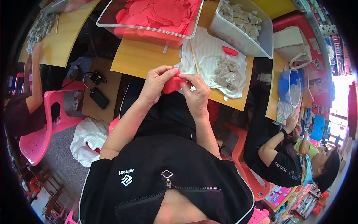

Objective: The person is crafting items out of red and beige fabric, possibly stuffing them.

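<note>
Between my two hands is a small piece of red fabric (pixel 172 85), held over my lap by the table's front edge. My left hand (pixel 158 81) pinches it from the left with thumb and forefinger. From the right, my right hand (pixel 196 91) grips the fabric's edge with its fingertips. Beyond them a white striped cloth (pixel 205 56) lies on the wooden table (pixel 139 60). On that cloth rest a thin wooden stick (pixel 194 56), a small red fabric piece (pixel 230 51) and a pile of grey-beige crumpled pieces (pixel 228 73).
A clear plastic bin (pixel 151 32) of red fabric pieces stands at the back; another bin (pixel 237 33) holds grey-beige pieces. Co-workers sit at tables on both sides. A pink chair (pixel 53 117), a white sack (pixel 88 140) and a black power bank (pixel 99 98) are at left.
</note>
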Tool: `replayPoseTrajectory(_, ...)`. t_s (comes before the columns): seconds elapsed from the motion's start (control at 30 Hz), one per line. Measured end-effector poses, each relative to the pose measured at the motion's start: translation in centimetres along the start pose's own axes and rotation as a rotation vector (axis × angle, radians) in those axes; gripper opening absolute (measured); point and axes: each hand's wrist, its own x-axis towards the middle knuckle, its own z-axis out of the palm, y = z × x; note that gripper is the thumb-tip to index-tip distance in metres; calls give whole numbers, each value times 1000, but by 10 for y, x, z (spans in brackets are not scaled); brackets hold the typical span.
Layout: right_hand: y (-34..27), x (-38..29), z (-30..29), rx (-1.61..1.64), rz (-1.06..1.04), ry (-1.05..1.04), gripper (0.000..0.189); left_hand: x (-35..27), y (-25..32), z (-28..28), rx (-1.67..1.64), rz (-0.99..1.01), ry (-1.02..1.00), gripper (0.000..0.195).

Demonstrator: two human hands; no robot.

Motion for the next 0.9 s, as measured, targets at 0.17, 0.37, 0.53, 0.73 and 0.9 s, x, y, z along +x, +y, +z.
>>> replayPoseTrajectory(0.17, 8, -5, 6, -108, -182, 65, 23, 1, -10, -2, -101, -18, 75, 16)
replayPoseTrajectory(0.37, 0, -10, -1, 435, 277, 377, 7, 10, -2, -9, -62, 235, 282, 15)
replayPoseTrajectory(0.53, -6, -12, -4, 347, 315, -34, 22, 3, -1, -10, -43, 208, 218, 16)
replayPoseTrajectory(0.73, -4, -14, 13, 400, 433, -189, 19, -4, -4, -7, 46, 263, 145, 16)
replayPoseTrajectory(0.9, 2, -13, 14, 661, 613, -400, 16, -7, -6, -14, 59, 190, 115, 13)
